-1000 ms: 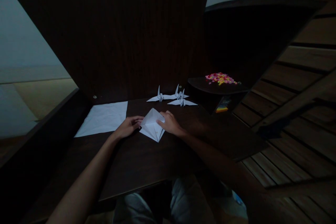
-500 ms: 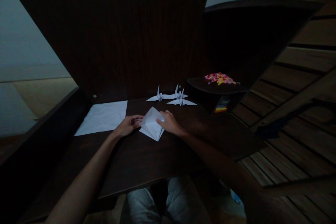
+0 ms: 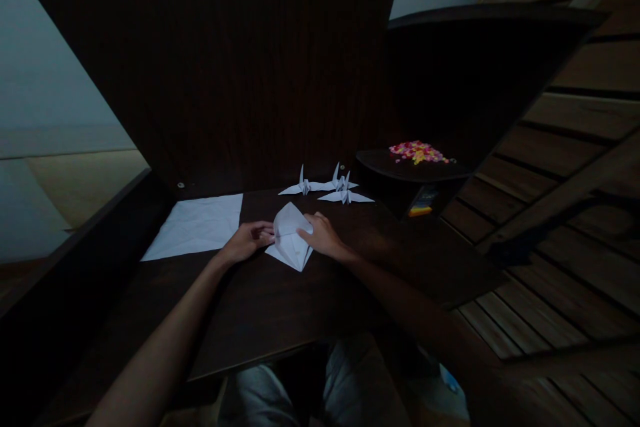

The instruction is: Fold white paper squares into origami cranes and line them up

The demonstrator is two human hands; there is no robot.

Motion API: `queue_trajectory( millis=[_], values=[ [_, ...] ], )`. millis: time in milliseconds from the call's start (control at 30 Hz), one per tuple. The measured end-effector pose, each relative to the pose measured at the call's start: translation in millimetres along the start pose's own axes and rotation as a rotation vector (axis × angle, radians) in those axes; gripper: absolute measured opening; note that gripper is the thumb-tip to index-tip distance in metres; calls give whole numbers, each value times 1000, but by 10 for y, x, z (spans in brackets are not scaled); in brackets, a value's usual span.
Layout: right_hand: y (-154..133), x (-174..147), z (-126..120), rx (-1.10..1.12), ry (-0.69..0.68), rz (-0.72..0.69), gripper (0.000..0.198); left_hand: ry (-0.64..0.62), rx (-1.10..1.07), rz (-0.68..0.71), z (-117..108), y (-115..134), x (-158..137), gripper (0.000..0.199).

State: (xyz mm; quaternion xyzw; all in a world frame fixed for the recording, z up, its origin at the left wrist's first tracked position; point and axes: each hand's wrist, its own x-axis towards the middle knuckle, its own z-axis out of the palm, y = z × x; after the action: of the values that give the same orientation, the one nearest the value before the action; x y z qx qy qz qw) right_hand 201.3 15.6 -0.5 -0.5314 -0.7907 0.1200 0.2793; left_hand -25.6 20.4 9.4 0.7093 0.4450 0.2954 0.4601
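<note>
The white, diamond-shaped piece of folded paper (image 3: 290, 250) lies on the dark brown wooden tabletop (image 3: 260, 320), between the two hands. The right hand (image 3: 323, 235) grasps its right edge, with the thumb laid on top of the paper. The left hand (image 3: 246, 241) has its fingers bent at the left edge, touching it; as the light is weak, I cannot tell if these fingers pinch the paper or only rest against it.

In my judgement, the main danger is a crooked crease: if the left fingers push unevenly while the right thumb slips, the raised upper flap could bend away from its line. Too strong a pull from both sides could tear the thin paper at a corner. The three white folded-paper birds (image 3: 346, 197) stand just behind, so a careless forward reach could knock them.

Concerning writing, I find no readable brand or label. The small dark object with a yellow band (image 3: 421, 205), under the curved dark shelf (image 3: 377, 165), may carry print, but it is too small to read.
</note>
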Motion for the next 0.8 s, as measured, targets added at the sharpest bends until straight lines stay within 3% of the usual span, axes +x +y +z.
queue_trajectory(
  millis=[533,800],
  values=[
    [4,4,7,-10,7,-4,9,240,337,162,210,21,18,51],
    [-13,6,0,8,-4,6,11,259,443,183,256,53,16,38]
  ],
)
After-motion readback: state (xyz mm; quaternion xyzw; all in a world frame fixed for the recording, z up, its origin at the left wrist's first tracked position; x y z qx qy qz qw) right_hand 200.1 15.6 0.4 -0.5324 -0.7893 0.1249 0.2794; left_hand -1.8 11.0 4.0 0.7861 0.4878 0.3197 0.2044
